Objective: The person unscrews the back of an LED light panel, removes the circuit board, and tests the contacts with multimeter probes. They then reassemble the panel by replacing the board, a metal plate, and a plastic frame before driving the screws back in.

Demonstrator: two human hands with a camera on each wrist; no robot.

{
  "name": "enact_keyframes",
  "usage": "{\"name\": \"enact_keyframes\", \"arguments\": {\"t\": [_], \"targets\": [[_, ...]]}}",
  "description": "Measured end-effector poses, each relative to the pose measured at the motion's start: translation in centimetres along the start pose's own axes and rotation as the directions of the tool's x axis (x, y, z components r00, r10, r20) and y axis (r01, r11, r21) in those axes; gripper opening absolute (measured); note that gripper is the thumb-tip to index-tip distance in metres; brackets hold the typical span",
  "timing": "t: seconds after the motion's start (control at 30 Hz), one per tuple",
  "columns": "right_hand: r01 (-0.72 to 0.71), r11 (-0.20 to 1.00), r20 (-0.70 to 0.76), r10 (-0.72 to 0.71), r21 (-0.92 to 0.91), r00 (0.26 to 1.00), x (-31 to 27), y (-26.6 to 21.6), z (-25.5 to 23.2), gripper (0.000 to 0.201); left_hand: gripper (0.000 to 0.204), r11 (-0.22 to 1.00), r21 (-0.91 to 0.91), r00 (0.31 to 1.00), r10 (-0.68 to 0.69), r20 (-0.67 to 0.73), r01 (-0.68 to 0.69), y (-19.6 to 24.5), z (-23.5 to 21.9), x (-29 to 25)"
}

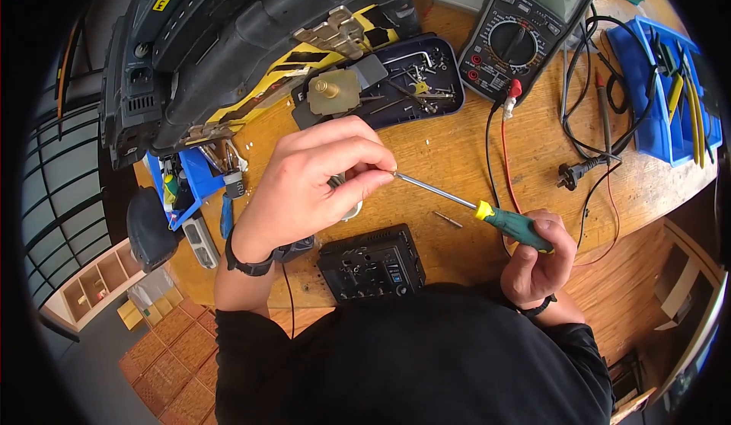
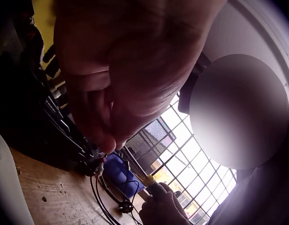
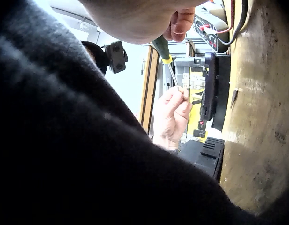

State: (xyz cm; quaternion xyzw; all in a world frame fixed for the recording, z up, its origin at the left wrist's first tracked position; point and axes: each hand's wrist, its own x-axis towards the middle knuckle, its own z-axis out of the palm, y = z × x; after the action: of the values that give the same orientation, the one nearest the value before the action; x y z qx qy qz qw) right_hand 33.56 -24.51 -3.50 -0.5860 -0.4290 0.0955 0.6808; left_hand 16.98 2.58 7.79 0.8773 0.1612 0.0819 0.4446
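My right hand grips the green and yellow handle of a screwdriver, its shaft pointing left. At the shaft's tip, the thumb and index finger of my left hand pinch together; whatever lies between them is too small to tell. The left wrist view has the left hand large and close, with the right hand on the handle beyond. In the right wrist view the left hand meets the screwdriver tip, under the right hand.
A black device lies near the body, with a small bit to its right. Behind are a tray of screws, a metal part and a large black case. A multimeter, cables and a blue tool bin occupy the right.
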Motion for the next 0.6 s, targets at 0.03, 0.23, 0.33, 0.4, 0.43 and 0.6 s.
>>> {"name": "enact_keyframes", "arguments": {"t": [0.03,0.23,0.33,0.4,0.43,0.6], "targets": [[0.039,0.999,0.008,-0.039,-0.004,0.999,0.1,0.0,0.0,0.033,0.015,1.0,-0.002,1.0,-0.003,-0.001,0.003,0.1,0.0,0.0],[0.083,0.996,0.068,-0.083,0.013,0.994,0.9,-0.2,-0.8,0.039,0.013,0.998,0.057,0.997,0.02,0.079,-0.025,0.2,0.1,-0.4],[0.075,0.997,0.212,-0.066,-0.033,0.975,2.2,-1.6,-2.6,0.042,0.013,0.996,0.074,0.993,0.034,0.109,-0.042,0.1,0.9,-1.0],[0.115,0.992,0.289,-0.096,-0.05,0.953,2.6,-2.4,-3.0,0.043,0.012,0.997,0.06,0.986,0.031,0.163,-0.041,0.2,1.6,-1.5],[0.119,0.991,0.292,-0.098,-0.054,0.951,2.6,-2.9,-3.1,0.043,0.012,0.997,0.057,0.987,0.036,0.159,-0.046,0.1,1.9,-1.7],[0.136,0.969,0.431,-0.035,-0.207,0.902,3.8,-6.2,-3.2,0.043,0.011,0.987,0.102,0.933,0.077,0.353,-0.12,-0.3,2.8,-2.3]]}}
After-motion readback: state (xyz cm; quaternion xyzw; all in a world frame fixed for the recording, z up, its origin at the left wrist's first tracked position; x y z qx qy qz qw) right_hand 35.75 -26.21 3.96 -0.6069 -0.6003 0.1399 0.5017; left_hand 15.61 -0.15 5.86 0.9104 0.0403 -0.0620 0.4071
